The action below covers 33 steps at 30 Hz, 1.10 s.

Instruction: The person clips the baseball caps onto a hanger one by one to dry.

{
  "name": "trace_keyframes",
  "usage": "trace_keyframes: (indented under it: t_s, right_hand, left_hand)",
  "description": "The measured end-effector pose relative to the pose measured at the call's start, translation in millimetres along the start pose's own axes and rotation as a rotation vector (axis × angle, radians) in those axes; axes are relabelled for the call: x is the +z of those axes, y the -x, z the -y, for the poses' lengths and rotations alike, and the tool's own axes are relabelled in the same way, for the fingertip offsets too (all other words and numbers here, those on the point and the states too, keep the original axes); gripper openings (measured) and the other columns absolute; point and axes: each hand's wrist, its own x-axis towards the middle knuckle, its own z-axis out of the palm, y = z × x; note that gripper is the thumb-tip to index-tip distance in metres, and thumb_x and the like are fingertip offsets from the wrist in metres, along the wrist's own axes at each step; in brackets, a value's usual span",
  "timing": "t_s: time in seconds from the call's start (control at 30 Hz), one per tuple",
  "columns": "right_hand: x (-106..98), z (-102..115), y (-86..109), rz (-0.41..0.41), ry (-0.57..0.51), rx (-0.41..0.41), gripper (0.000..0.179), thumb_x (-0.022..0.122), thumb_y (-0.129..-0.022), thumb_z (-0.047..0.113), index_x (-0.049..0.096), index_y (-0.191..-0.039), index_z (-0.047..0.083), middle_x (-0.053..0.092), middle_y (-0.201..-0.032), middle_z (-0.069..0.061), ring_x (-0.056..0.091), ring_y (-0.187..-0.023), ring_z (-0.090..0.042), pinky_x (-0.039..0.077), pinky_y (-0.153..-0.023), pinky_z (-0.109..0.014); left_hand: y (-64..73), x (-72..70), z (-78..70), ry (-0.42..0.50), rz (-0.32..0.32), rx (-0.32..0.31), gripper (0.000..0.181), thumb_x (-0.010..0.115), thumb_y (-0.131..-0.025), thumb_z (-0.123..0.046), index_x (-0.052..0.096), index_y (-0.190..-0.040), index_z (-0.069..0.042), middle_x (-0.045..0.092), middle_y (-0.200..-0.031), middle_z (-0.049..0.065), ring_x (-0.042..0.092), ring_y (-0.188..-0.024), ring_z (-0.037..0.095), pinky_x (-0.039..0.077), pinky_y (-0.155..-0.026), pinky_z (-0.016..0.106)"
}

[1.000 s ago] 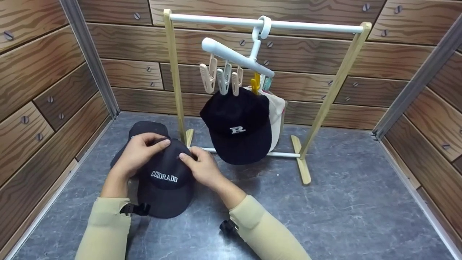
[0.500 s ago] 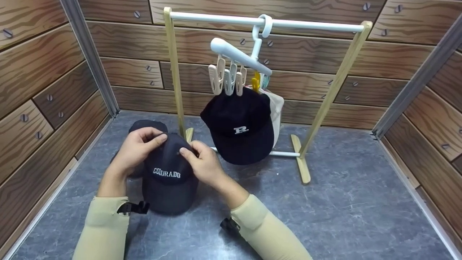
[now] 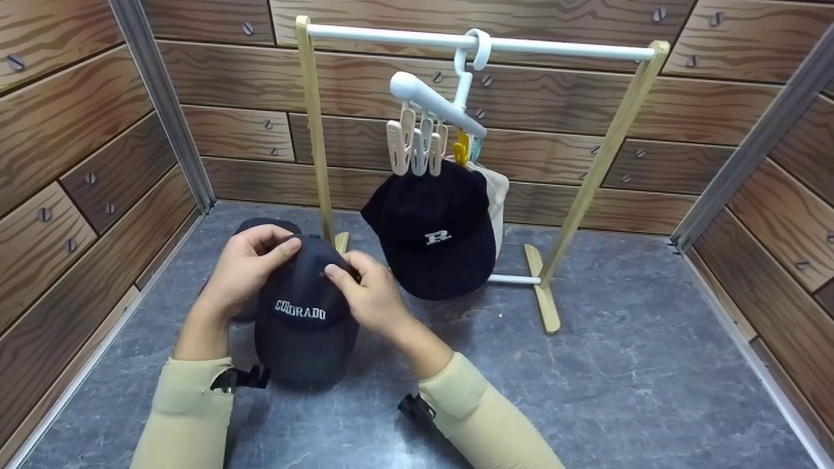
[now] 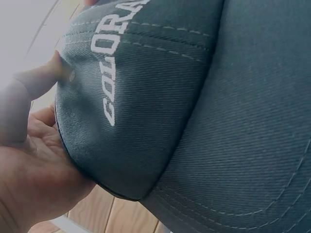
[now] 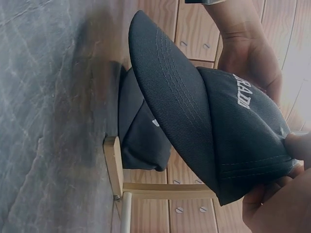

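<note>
Between my two hands is a dark baseball cap (image 3: 300, 339) with white COLORADO lettering, its brim pointing down toward me. My left hand (image 3: 244, 270) pinches the crown's upper left edge, thumb in front. On the upper right edge my right hand (image 3: 371, 293) pinches in the same way, with its thumb on the cloth. The right wrist view shows the cap (image 5: 243, 121) raised above the table. Behind it lies a second dark cap (image 5: 141, 126), mostly hidden by my left hand in the head view.
A wooden rack (image 3: 315, 130) with a white rail carries a white hanger (image 3: 436, 104) with several clothespins (image 3: 417, 146). Clipped there are a black cap (image 3: 433, 228) with a white R and a white cap (image 3: 497, 202) behind it. Wood-patterned walls (image 3: 78, 163) enclose the grey table (image 3: 625, 365).
Both hands have lifted the COLORADO cap slightly up and away, then held it nearly still. The hanger's near end has swung to the right.
</note>
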Motion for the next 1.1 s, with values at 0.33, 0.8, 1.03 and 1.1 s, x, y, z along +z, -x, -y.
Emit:
trace_keyframes:
  t_s: [0.33,0.8,1.03,1.1]
  right_hand:
    - [-4.3,11.6,1.1,-0.032,0.010,-0.061,0.016,0.071,-0.111,0.018,0.076,-0.104,0.004,0.071,-0.093,-0.002,0.066,-0.081,-0.011,0.056,-0.073,-0.028]
    - [-17.6,32.6,2.3,-0.092,0.086,-0.185,0.016,0.073,-0.110,0.019,0.077,-0.103,0.005,0.072,-0.093,-0.002,0.064,-0.083,-0.015,0.054,-0.075,-0.030]
    - [-23.7,39.5,3.2,-0.107,0.077,-0.213,0.016,0.073,-0.110,0.019,0.077,-0.102,0.006,0.070,-0.092,0.000,0.063,-0.084,-0.014,0.054,-0.076,-0.030]
    - [-25.4,40.7,3.4,-0.113,0.086,-0.212,0.016,0.073,-0.109,0.020,0.077,-0.101,0.007,0.069,-0.092,0.001,0.063,-0.084,-0.014,0.054,-0.076,-0.030]
  left_hand:
    - [4.9,9.4,-14.1,0.027,-0.056,0.060,0.012,0.078,-0.104,-0.004,0.078,-0.107,0.008,0.073,-0.089,0.006,0.064,-0.078,0.014,0.056,-0.069,0.025]
    - [14.0,23.3,-37.5,0.056,-0.124,0.144,0.008,0.079,-0.103,-0.001,0.077,-0.105,0.007,0.068,-0.082,0.005,0.061,-0.073,0.013,0.054,-0.065,0.025]
    - [18.5,31.4,-46.9,0.084,-0.154,0.195,0.007,0.077,-0.103,0.002,0.076,-0.104,0.009,0.069,-0.082,0.005,0.062,-0.072,0.012,0.054,-0.064,0.024]
    - [19.9,33.7,-48.9,0.089,-0.161,0.206,0.008,0.077,-0.103,0.002,0.076,-0.105,0.009,0.070,-0.082,0.005,0.062,-0.072,0.012,0.054,-0.064,0.024]
